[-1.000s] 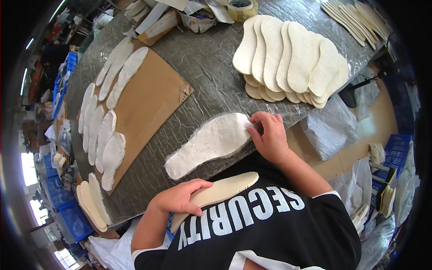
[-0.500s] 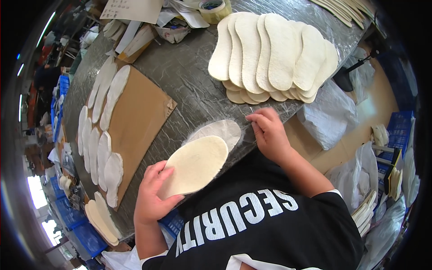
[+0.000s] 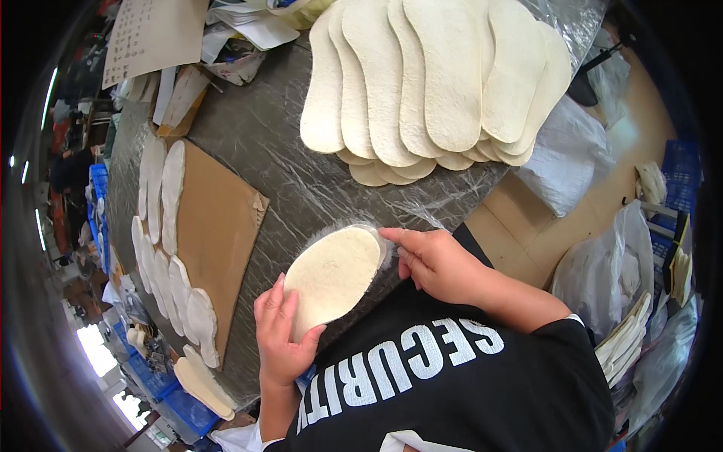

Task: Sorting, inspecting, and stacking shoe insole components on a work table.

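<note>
A cream, fuzzy insole [image 3: 331,275] lies at the near edge of the table, on top of a thin whitish piece [image 3: 385,253] that shows only as a rim at its right end. My left hand [image 3: 283,335] grips the insole's lower left end, fingers on top and thumb along the near edge. At the opposite tip, my right hand [image 3: 440,262] presses its index finger on the edge where the two layers meet, the other fingers curled in. Beyond them, overlapping cream insoles [image 3: 452,75] form a thick, fanned pile.
On the left, a brown cardboard sheet [image 3: 215,203] bears rows of white insoles [image 3: 172,200]. More cream insoles [image 3: 199,384] rest at the table's left corner. Papers [image 3: 252,26] and a written sheet [image 3: 154,38] are at the back. Plastic bags [image 3: 565,154] lie on the floor to the right.
My right hand has come down and left onto the insole's tip. The insole now covers most of the whitish piece, which stuck out further before. The view has shifted.
</note>
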Motion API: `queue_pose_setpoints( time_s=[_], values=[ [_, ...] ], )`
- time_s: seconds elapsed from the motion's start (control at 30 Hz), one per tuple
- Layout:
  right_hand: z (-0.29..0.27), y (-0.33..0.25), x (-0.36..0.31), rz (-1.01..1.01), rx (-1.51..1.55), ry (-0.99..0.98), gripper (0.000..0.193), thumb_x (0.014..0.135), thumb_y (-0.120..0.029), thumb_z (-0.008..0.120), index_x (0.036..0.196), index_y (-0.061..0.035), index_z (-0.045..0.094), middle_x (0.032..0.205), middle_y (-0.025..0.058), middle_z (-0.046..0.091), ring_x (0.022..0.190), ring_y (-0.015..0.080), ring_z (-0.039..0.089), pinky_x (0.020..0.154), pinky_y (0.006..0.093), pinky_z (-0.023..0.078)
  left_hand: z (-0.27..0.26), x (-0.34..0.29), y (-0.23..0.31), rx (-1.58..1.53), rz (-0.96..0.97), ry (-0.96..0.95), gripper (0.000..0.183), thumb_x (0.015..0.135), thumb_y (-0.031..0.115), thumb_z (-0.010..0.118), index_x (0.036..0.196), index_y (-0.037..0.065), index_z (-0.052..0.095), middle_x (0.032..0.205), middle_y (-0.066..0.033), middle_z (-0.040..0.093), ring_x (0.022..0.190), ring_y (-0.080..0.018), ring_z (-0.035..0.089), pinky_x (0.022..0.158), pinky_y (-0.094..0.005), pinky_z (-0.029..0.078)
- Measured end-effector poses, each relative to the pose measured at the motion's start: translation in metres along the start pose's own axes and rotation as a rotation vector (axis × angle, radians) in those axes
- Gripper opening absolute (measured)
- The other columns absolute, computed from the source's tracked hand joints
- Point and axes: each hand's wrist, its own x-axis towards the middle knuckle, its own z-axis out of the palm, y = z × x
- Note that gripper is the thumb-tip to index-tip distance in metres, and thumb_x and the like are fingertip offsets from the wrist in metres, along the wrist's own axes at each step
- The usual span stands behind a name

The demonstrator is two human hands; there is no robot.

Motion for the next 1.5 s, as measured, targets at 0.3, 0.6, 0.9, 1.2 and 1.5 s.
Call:
queue_pose_setpoints(
  time_s=[0.3,0.6,0.9,1.2,1.5],
  values=[
    [-0.007,-0.007,0.0,0.063,0.117,-0.047,0.038,0.093,-0.003,0.044,0.129,0.0065,0.053,0.07,0.0141,0.063,0.067,0.0272,0.063,0.068,0.0358,0.05,0.001,0.005,0.002,-0.001,-0.001,-0.04,0.061,0.078,0.029,0.076,0.124,-0.005,0.056,0.138,-0.0256,0.05,0.113,-0.043,0.051,0.096,-0.0503,0.043],
    [-0.006,-0.006,0.001,0.038,0.085,-0.033,0.037,0.093,-0.004,0.044,0.127,0.0075,0.053,0.07,0.0152,0.063,0.067,0.029,0.063,0.067,0.0373,0.05,0.002,0.003,0.001,0.009,-0.011,-0.044,0.062,0.076,0.028,0.077,0.125,-0.004,0.056,0.138,-0.0246,0.05,0.114,-0.0431,0.051,0.097,-0.0504,0.042],
    [-0.006,-0.007,0.003,0.048,0.103,-0.044,0.038,0.093,-0.005,0.044,0.128,0.0081,0.052,0.069,0.0156,0.063,0.067,0.0289,0.063,0.067,0.0372,0.05,0.002,0.005,0.001,-0.007,-0.011,-0.057,0.061,0.075,0.027,0.077,0.124,-0.005,0.057,0.138,-0.0249,0.05,0.114,-0.0432,0.051,0.097,-0.0505,0.043],
    [-0.007,-0.007,0.003,0.045,0.114,-0.052,0.039,0.093,-0.005,0.043,0.129,0.0086,0.051,0.07,0.0162,0.064,0.067,0.0295,0.064,0.068,0.0377,0.05,0.003,0.009,0.001,0.003,-0.014,-0.059,0.06,0.076,0.027,0.075,0.123,-0.004,0.057,0.137,-0.0247,0.052,0.114,-0.0422,0.052,0.098,-0.0491,0.041],
    [-0.006,-0.007,0.002,0.06,0.122,-0.065,0.041,0.093,-0.005,0.044,0.131,0.0087,0.049,0.07,0.0159,0.064,0.068,0.0296,0.064,0.069,0.0377,0.05,0.003,0.015,0.001,0.0,-0.006,-0.086,0.06,0.073,0.023,0.077,0.122,-0.005,0.057,0.137,-0.0247,0.051,0.114,-0.0421,0.052,0.098,-0.0493,0.042]
  ],
)
